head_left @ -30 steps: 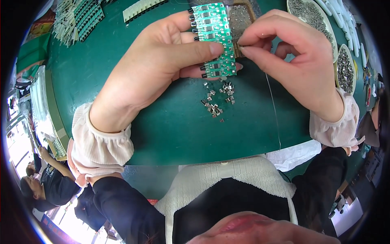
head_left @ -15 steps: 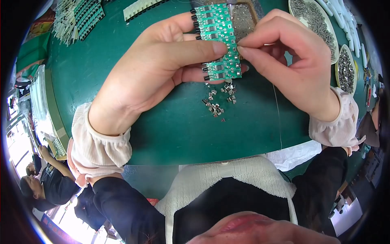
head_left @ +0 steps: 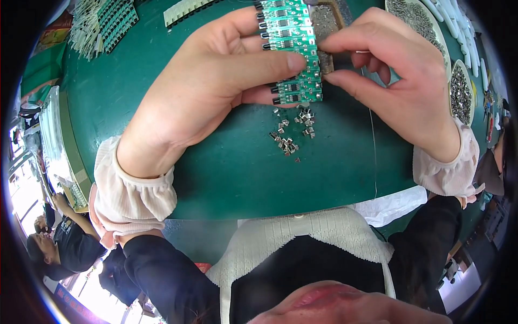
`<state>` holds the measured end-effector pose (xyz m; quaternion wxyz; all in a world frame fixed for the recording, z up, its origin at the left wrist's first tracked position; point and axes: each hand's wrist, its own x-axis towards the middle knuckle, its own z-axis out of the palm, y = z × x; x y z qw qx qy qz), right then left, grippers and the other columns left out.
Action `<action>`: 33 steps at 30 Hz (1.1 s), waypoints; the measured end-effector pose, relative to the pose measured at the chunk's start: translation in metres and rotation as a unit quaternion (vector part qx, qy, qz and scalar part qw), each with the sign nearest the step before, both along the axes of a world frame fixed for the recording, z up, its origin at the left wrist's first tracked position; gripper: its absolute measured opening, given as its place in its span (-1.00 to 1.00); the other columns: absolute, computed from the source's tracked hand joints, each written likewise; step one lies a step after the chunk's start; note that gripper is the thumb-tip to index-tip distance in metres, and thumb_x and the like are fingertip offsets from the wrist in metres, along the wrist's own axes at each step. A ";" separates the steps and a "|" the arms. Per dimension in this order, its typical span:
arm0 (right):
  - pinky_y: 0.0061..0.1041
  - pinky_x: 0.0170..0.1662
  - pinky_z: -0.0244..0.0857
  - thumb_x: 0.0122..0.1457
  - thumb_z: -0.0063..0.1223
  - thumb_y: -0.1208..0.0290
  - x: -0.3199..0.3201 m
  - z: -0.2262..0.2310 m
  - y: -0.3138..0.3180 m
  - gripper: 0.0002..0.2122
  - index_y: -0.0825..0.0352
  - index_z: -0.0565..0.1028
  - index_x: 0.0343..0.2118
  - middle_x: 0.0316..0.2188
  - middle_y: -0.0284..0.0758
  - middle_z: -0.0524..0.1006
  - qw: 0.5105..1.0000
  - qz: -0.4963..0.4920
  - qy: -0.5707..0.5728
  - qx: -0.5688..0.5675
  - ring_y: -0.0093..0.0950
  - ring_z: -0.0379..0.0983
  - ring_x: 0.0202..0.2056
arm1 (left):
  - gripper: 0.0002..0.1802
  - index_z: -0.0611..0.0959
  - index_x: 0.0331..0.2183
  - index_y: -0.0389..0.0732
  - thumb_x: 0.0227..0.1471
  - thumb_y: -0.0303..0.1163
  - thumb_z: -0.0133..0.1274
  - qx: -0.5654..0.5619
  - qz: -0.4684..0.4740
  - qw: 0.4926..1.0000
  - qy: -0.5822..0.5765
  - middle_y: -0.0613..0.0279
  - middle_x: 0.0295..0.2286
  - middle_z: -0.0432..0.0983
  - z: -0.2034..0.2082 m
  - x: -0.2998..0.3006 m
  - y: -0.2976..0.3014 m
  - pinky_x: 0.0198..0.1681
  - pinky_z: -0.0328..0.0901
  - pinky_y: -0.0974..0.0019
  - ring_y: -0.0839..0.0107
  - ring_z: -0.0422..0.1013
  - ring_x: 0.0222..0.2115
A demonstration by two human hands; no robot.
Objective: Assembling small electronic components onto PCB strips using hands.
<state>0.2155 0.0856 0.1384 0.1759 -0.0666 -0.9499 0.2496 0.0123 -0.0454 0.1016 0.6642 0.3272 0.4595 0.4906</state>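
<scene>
My left hand (head_left: 208,81) grips a green circuit board panel (head_left: 290,35) above the table, thumb across its face and fingers behind it. Black components stick out along its left edge, and small silvery pieces sit towards its right edge. Close by that right edge is my right hand (head_left: 402,70), its thumb and index finger parted, with nothing visible between them. Below the panel, several small bent metal pieces (head_left: 286,144) lie loose on the table. Behind the panel stands a brown-rimmed tray (head_left: 341,15), partly hidden by it and my right hand.
The green table (head_left: 232,183) holds an oval dish of metal parts (head_left: 418,24), a smaller dish (head_left: 460,94) and white tubes (head_left: 458,21) at right. More board panels (head_left: 117,24), white leads (head_left: 86,29) and a pale strip (head_left: 191,11) lie at far left. Another person (head_left: 73,248) sits at left.
My right thumb and index finger have come apart from a pinch at the panel's edge, and the hand has drawn slightly right. The panel has shifted up a little.
</scene>
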 end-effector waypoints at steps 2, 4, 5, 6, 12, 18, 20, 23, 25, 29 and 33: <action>-0.52 -0.47 0.35 -0.09 0.42 0.57 -0.002 0.015 -0.009 -0.74 0.37 0.63 -0.28 -0.47 -0.26 0.54 0.994 -0.066 -0.063 -0.053 -0.42 0.50 -0.50 | -0.58 0.44 0.10 -0.32 0.22 -0.56 0.05 -0.006 0.021 1.000 0.006 0.11 -0.14 0.60 0.002 0.005 -0.001 -0.18 0.56 0.36 0.41 0.60 -0.23; -0.52 -0.48 0.35 -0.10 0.43 0.58 -0.006 0.024 -0.015 -0.74 0.38 0.64 -0.29 -0.47 -0.25 0.54 0.978 -0.134 -0.125 -0.104 -0.42 0.50 -0.50 | -0.58 0.45 0.09 -0.30 0.21 -0.58 0.06 -0.010 0.039 0.999 0.012 0.13 -0.14 0.61 0.005 0.007 0.000 -0.21 0.56 0.37 0.45 0.60 -0.26; -0.53 -0.49 0.34 -0.10 0.43 0.58 -0.007 0.025 -0.015 -0.74 0.39 0.64 -0.29 -0.47 -0.25 0.54 0.976 -0.139 -0.127 -0.110 -0.43 0.50 -0.51 | -0.59 0.47 0.09 -0.29 0.20 -0.56 0.08 -0.002 0.031 0.999 0.014 0.16 -0.16 0.62 0.006 0.007 0.000 -0.22 0.54 0.41 0.48 0.60 -0.26; -0.54 -0.50 0.34 -0.10 0.44 0.58 -0.010 0.023 -0.015 -0.74 0.39 0.64 -0.29 -0.47 -0.25 0.54 0.975 -0.138 -0.129 -0.117 -0.44 0.50 -0.52 | -0.59 0.48 0.08 -0.27 0.20 -0.55 0.09 0.004 0.031 0.999 0.018 0.20 -0.17 0.63 0.007 0.005 -0.003 -0.23 0.53 0.44 0.51 0.59 -0.26; -0.62 -0.54 0.32 -0.07 0.45 0.58 0.008 -0.003 0.007 -0.74 0.40 0.65 -0.26 -0.45 -0.27 0.56 0.999 -0.001 0.028 -0.039 -0.55 0.49 -0.53 | -0.56 0.48 0.08 -0.31 0.16 -0.68 0.09 -0.083 0.037 0.996 -0.013 0.21 -0.12 0.61 0.017 0.005 0.007 -0.28 0.44 0.58 0.59 0.54 -0.29; -0.65 -0.51 0.32 -0.03 0.44 0.56 0.002 0.016 0.001 -0.74 0.41 0.66 -0.24 -0.48 -0.31 0.54 0.984 -0.077 -0.070 -0.143 -0.59 0.47 -0.54 | -0.55 0.48 0.08 -0.32 0.14 -0.71 0.09 -0.116 0.072 0.991 -0.016 0.21 -0.14 0.62 0.029 0.015 0.006 -0.32 0.41 0.58 0.60 0.53 -0.34; -0.66 -0.52 0.29 0.04 0.38 0.56 0.000 0.020 0.009 -0.78 0.41 0.61 -0.23 -0.51 -0.34 0.52 0.971 -0.069 -0.114 -0.199 -0.63 0.44 -0.56 | -0.56 0.49 0.06 -0.32 0.14 -0.71 0.09 -0.102 0.076 0.992 0.000 0.21 -0.15 0.62 0.027 0.017 0.005 -0.32 0.41 0.57 0.60 0.53 -0.34; -0.72 -0.51 0.26 0.13 0.25 0.63 0.005 -0.015 0.018 -0.82 0.39 0.51 -0.20 -0.46 -0.39 0.53 0.924 -0.050 -0.100 -0.364 -0.67 0.46 -0.51 | -0.58 0.50 0.04 -0.32 0.13 -0.71 0.10 -0.073 0.072 0.995 0.017 0.21 -0.16 0.62 0.022 0.014 0.005 -0.31 0.41 0.56 0.59 0.53 -0.34; -0.77 -0.50 0.27 0.16 0.17 0.69 0.010 -0.024 0.026 -0.81 0.36 0.46 -0.19 -0.36 -0.41 0.56 0.883 -0.029 -0.040 -0.466 -0.69 0.50 -0.44 | -0.59 0.50 0.03 -0.32 0.13 -0.70 0.11 -0.057 0.072 0.996 0.022 0.21 -0.17 0.62 0.018 0.008 0.004 -0.31 0.41 0.56 0.59 0.52 -0.34; -0.80 -0.70 0.12 0.36 -0.02 0.45 0.010 -0.011 0.029 -0.89 0.28 0.31 -0.29 -0.53 -0.24 0.60 0.836 -0.045 -0.128 -0.531 -0.67 0.45 -0.67 | -0.58 0.49 0.03 -0.30 0.12 -0.67 0.13 -0.032 0.111 0.993 0.017 0.22 -0.19 0.63 0.023 0.009 0.014 -0.33 0.40 0.55 0.61 0.52 -0.36; -0.76 -0.70 -0.01 0.39 -0.04 0.41 0.002 0.003 0.012 -0.88 0.24 0.28 -0.28 -0.61 -0.38 0.51 0.842 -0.060 -0.144 -0.516 -0.73 0.29 -0.73 | -0.58 0.49 0.04 -0.31 0.13 -0.66 0.13 -0.040 0.120 0.991 0.040 0.20 -0.18 0.63 0.025 0.006 0.010 -0.33 0.41 0.55 0.60 0.53 -0.35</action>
